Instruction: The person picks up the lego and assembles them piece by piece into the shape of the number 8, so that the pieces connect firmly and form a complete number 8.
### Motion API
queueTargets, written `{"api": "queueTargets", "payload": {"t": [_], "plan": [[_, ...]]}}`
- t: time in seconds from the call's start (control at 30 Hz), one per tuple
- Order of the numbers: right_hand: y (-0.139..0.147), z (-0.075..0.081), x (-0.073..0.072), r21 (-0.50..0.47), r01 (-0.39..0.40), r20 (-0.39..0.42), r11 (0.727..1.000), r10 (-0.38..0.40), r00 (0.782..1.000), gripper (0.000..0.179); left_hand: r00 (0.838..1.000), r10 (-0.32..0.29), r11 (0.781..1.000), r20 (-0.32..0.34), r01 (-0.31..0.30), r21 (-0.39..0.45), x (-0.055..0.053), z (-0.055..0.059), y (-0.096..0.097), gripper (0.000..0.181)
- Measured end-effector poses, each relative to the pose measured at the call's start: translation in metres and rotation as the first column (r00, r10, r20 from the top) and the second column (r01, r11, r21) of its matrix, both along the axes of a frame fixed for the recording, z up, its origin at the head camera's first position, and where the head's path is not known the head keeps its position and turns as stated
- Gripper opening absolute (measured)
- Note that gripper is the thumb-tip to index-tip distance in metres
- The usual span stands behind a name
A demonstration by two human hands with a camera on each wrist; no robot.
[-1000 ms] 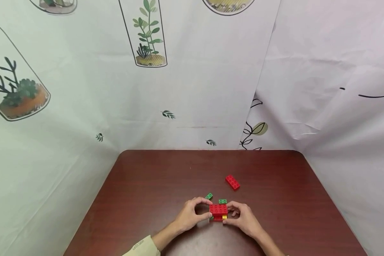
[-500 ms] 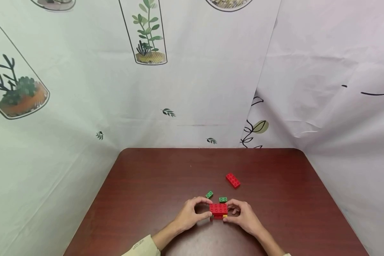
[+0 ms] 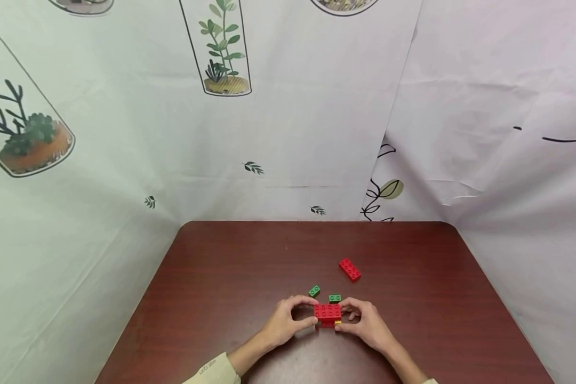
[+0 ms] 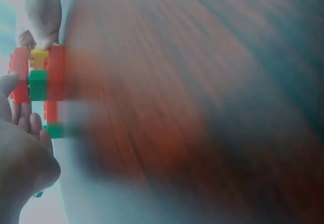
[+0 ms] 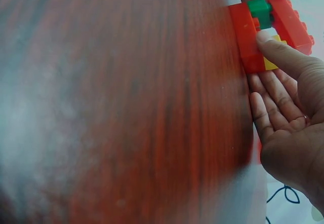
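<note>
A small stack of toy building bricks stands between the hands: a red brick at the bottom [image 5: 245,41], a green brick [image 4: 38,85] and a yellow brick [image 5: 272,62] side by side on it, and another red brick [image 3: 327,311] over those two. From the left, my left hand [image 3: 286,321] pinches the upper red brick, thumb at the front and index finger behind. My right hand [image 3: 367,326] grips the stack's right end, its thumb on the yellow brick and its other fingers behind. In the head view, the left thumb hides the green brick.
Behind the stack on the brown table [image 3: 211,277] lie two loose green bricks, one angled [image 3: 314,291] and one straight [image 3: 335,298]. Farther back lies a loose red brick [image 3: 350,270]. White patterned sheets [image 3: 288,133] hang around the table's back and sides.
Both hands keep their places on the stack. Less of the yellow brick shows under the upper red one than a second ago. The head view has tilted slightly.
</note>
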State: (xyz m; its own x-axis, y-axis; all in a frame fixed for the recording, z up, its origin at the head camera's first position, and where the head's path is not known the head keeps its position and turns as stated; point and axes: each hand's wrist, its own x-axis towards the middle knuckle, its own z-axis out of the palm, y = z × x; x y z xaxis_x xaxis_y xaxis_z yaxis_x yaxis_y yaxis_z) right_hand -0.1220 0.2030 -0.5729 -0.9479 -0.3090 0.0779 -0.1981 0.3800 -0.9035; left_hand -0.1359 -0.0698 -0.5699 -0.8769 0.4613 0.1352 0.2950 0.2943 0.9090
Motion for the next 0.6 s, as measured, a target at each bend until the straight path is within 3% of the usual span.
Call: {"api": "queueTargets", "payload": {"t": [0.37, 0.6], "plan": [[-0.001, -0.0005, -0.0001, -0.005, -0.001, -0.022, 1.0, 0.001, 1.0, 0.038, 0.994, 0.023, 0.999, -0.103, -0.027, -0.045, 0.004, 0.0039, 0.0016, 0.033], [-0.0013, 0.0002, -0.0002, 0.001, 0.002, -0.025, 1.0, -0.002, 1.0, 0.037, 0.991, 0.026, 0.998, -0.13, -0.033, -0.05, 0.0061, 0.0067, 0.0022, 0.031]]}}
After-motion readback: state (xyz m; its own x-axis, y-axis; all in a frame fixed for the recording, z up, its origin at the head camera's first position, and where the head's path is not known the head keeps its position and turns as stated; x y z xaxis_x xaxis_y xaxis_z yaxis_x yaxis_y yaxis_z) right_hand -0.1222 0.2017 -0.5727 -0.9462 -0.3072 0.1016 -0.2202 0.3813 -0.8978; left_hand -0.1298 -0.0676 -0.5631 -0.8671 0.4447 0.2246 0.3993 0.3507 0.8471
